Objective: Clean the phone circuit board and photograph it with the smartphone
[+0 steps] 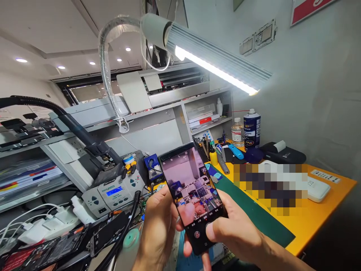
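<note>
A dark smartphone (194,195) is tilted up in front of me, its lit screen showing a camera preview. My right hand (237,229) grips its lower right side, fingers wrapped underneath and the thumb over the bottom of the screen by the round shutter button. Close against the phone's left side is my left hand (158,226), its fingers curled and mostly hidden behind the phone. On the screen, fingertips appear at the lower edge of a circuit board with silver shields; the board itself is hidden behind the phone.
A green mat (254,207) lies on the orange table (318,222). At left stand a soldering station (113,195), a power strip (42,226) and opened phone parts (62,244). A spray can (252,131) and bottle (237,132) stand at back; a lamp (214,56) hangs above.
</note>
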Demonstrator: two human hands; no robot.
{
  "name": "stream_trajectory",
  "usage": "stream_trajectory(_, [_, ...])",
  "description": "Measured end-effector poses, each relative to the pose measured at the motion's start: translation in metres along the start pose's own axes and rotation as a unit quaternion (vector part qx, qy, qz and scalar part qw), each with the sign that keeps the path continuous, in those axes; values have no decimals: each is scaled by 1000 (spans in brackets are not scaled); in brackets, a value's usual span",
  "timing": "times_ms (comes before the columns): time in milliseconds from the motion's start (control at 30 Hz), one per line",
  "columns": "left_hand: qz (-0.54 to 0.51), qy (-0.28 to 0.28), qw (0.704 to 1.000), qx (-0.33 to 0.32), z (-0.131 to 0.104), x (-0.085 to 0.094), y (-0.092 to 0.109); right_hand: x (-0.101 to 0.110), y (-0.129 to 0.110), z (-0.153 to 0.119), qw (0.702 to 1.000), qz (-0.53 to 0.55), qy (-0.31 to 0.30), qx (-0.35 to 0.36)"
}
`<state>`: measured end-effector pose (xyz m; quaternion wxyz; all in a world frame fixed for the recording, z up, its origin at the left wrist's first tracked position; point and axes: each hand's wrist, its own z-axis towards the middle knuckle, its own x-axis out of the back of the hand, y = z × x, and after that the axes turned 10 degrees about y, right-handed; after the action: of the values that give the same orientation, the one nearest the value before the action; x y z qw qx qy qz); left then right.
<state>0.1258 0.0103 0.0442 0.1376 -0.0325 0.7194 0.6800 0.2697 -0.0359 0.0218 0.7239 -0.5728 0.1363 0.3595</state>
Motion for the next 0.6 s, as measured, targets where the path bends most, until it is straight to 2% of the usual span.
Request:
stream_trajectory(200, [-15, 4, 1000, -16, 0, -4, 3, -4, -5, -2, 1000, 2, -4, -4])
stream_trajectory(600, [11, 76, 996, -38, -7, -3, 10, -5, -8, -2, 1000, 5, 2, -23])
